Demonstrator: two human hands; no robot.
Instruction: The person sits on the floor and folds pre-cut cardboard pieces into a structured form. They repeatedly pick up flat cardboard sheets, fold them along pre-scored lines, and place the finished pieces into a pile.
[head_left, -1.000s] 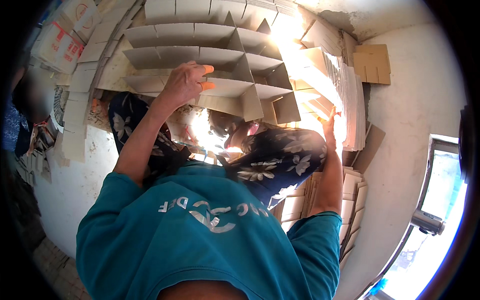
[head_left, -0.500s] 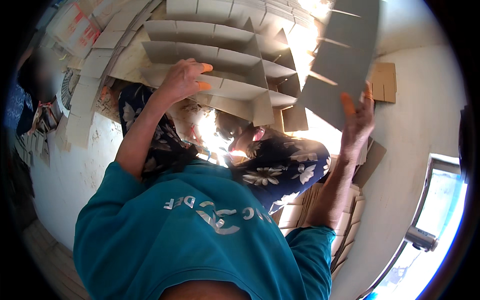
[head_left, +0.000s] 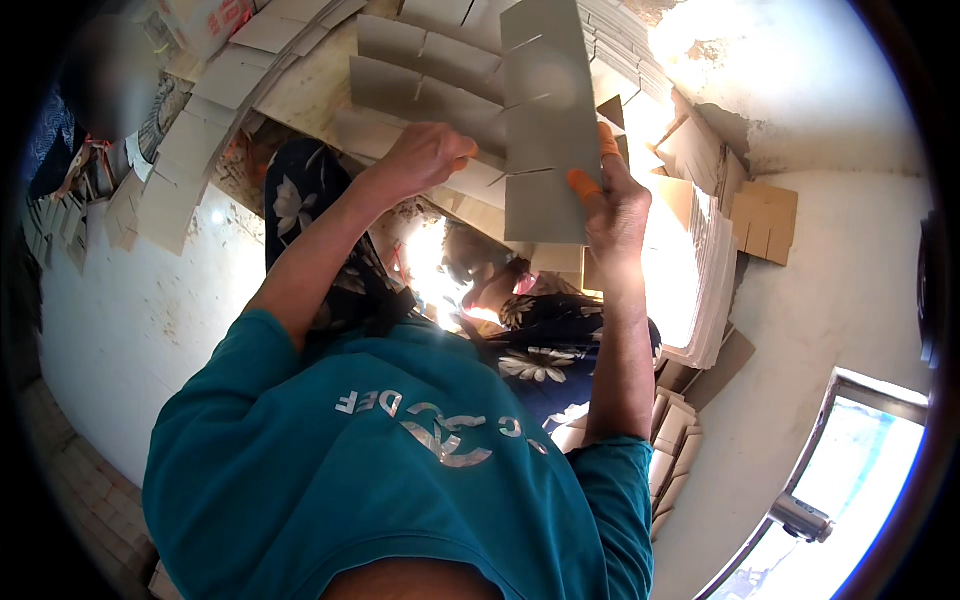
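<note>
My right hand (head_left: 615, 205), with orange finger covers, grips a grey slotted cardboard strip (head_left: 545, 120) and holds it upright over a half-built cardboard divider grid (head_left: 420, 80). My left hand (head_left: 425, 155) rests closed on the grid's strips, pressing on them just left of the held strip. The grid lies in front of my knees, which are covered by dark flowered cloth (head_left: 310, 200).
A tall stack of flat cardboard sheets (head_left: 700, 270) stands to my right, with more stacked strips (head_left: 670, 450) below it. Loose strips (head_left: 190, 150) lie at the left on the pale floor. Another person (head_left: 80, 100) sits at far left. A window (head_left: 850, 480) is at lower right.
My right hand lifted a cardboard strip from the right-hand stack and carried it leftward over the grid. My left hand stayed on the grid.
</note>
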